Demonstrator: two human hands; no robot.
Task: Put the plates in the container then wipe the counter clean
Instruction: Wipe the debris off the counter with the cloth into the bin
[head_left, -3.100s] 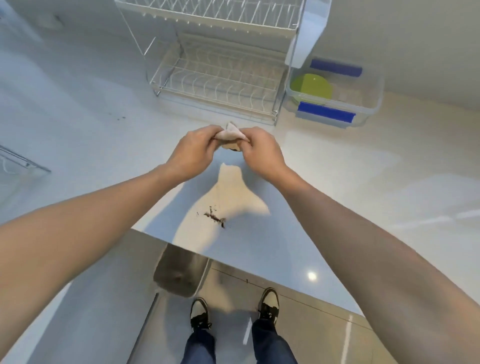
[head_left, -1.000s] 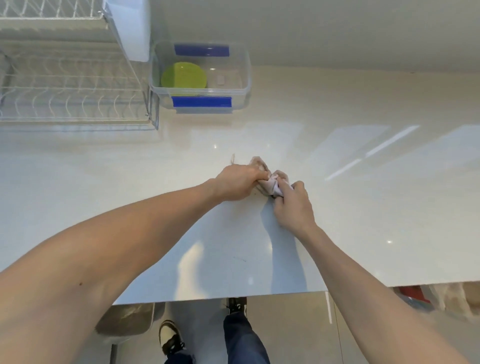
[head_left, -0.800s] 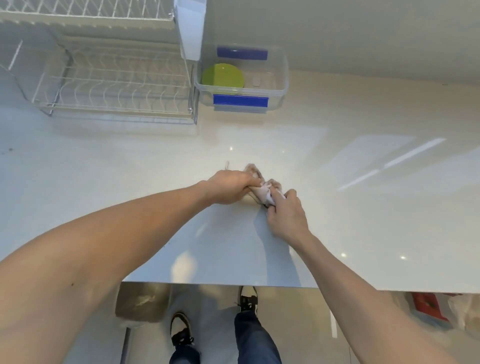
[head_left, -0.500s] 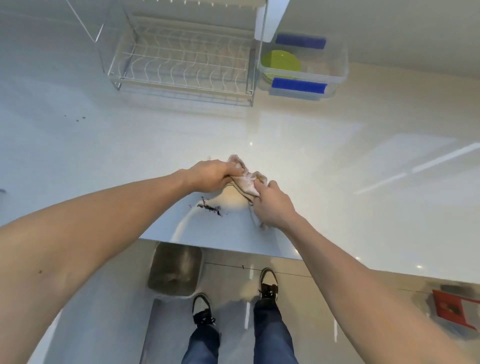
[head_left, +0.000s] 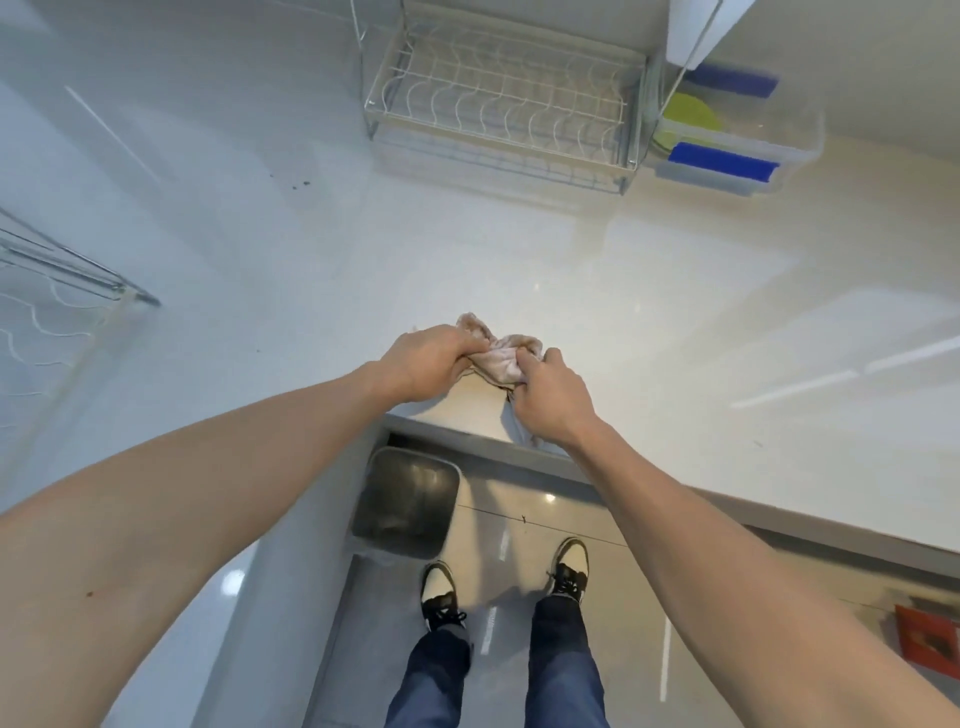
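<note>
Wide white counter spreads ahead of both hands, glossy and hard, the kind of surface a cloth should slide across easily. Far beyond the hands and off to the right sits the clear container, a green plate already inside it, so the plate half of the job looks done. The wire dish rack just left of the container appears bare. Below the hands, past the counter's near edge, a grey bin stands on the floor.

Now the cloth: small, pinkish, soft and limp, bunched right at the counter's edge between the two hands. It's light and will crumple wherever it's pinched, so a full-fist gather suits it better than fingertips. Left hand is curled closed over its left end, knuckles up. Right hand is closed on the right end, a tail of fabric hanging beneath it. Both forearms reach forward, wrists angled inward toward each other. A few dark specks lie well beyond the left hand, probably yet to be wiped.
</note>
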